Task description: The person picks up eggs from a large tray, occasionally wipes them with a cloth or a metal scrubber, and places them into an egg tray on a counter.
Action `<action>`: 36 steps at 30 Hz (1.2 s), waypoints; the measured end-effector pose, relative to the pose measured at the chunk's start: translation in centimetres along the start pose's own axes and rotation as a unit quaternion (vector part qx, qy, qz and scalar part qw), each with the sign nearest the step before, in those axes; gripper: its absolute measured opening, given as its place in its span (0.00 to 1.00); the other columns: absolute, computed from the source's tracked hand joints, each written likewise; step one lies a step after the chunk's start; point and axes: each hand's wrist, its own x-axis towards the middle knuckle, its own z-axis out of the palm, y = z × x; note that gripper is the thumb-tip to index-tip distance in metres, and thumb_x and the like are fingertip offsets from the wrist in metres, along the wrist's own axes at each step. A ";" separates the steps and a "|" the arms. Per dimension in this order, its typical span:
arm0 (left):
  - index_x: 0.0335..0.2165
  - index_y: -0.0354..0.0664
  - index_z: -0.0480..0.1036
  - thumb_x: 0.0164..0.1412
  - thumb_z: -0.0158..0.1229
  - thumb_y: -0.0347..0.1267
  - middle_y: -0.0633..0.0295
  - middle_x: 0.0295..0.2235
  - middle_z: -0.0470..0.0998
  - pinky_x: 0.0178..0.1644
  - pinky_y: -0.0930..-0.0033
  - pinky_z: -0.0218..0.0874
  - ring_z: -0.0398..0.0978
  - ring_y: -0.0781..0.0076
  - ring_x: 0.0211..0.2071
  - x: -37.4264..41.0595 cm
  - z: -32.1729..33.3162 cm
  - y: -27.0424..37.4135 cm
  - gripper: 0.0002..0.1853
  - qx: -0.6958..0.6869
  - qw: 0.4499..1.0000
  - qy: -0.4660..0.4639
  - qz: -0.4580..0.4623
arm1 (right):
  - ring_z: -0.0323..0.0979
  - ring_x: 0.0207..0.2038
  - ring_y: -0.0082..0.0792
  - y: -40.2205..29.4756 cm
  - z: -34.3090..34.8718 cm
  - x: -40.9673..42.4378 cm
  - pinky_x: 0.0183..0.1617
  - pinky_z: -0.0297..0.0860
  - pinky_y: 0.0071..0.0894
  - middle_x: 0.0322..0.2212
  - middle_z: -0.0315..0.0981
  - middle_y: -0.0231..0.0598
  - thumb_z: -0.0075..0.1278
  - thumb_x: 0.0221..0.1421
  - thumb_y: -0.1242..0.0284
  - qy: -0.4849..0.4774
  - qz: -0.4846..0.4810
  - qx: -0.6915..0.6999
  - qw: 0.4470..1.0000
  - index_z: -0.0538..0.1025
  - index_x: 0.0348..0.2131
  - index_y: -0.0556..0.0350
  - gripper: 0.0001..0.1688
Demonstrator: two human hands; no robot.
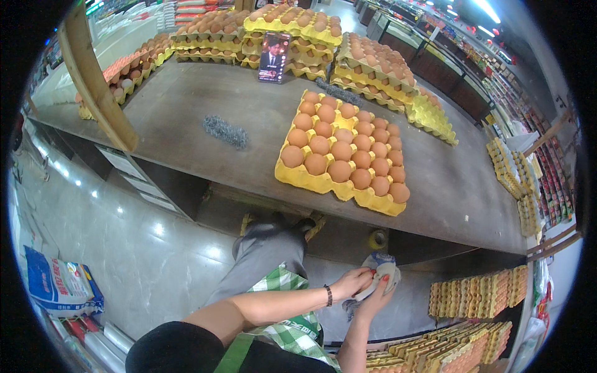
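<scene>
Both of my hands are together at the lower right, in front of the table's edge. My left hand (357, 282) and my right hand (377, 298) grip a whitish cloth with blue parts (388, 269) between them. A small part of something brown, perhaps an egg, shows under my fingers; most of it is hidden. Beyond my hands, a yellow pulp egg tray (308, 180) full of brown eggs lies on the dark table (186, 140), with one empty cup near its back. A grey scouring pad (226, 132) lies left of the tray.
Stacked trays of eggs (294, 23) line the table's back, with a lit phone (274, 58) leaning on them. Another grey scouring pad (338, 92) lies before them. A wooden post (93, 79) rises at the left. Bundled egg trays (471, 293) fill the lower right; a printed sack (60, 284) stands lower left.
</scene>
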 end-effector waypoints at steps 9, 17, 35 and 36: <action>0.41 0.37 0.68 0.67 0.47 0.40 0.59 0.37 0.75 0.44 0.68 0.66 0.72 0.72 0.38 -2.2 0.9 -0.3 0.16 -0.047 0.988 0.126 0.077 | 0.66 0.49 0.40 0.9 1.4 -3.2 0.54 0.61 0.35 0.47 0.67 0.51 0.47 0.61 0.66 -0.051 -0.119 -0.178 0.975 0.63 0.52 0.70 0.27; 0.40 0.44 0.66 0.65 0.50 0.46 0.70 0.22 0.69 0.24 0.76 0.59 0.65 0.83 0.20 -2.4 0.7 2.9 0.17 -0.057 0.997 0.044 0.001 | 0.69 0.46 0.35 2.9 -2.2 1.6 0.48 0.66 0.31 0.46 0.68 0.47 0.50 0.60 0.67 0.006 -0.068 -0.048 0.996 0.65 0.51 0.67 0.26; 0.46 0.37 0.64 0.67 0.41 0.44 0.55 0.41 0.71 0.50 0.67 0.61 0.69 0.68 0.44 -1.5 0.5 1.2 0.21 -0.023 0.981 0.192 0.007 | 0.66 0.52 0.39 3.7 0.9 -2.3 0.56 0.62 0.33 0.52 0.65 0.49 0.48 0.61 0.65 0.009 -0.062 -0.037 0.997 0.63 0.54 0.69 0.29; 0.49 0.36 0.63 0.67 0.39 0.43 0.51 0.44 0.71 0.51 0.65 0.61 0.70 0.64 0.44 -1.0 0.0 0.6 0.23 0.026 0.988 0.151 -0.021 | 0.66 0.52 0.40 3.7 1.1 -3.2 0.56 0.62 0.34 0.52 0.65 0.50 0.49 0.61 0.65 -0.006 -0.100 -0.055 0.993 0.63 0.55 0.69 0.30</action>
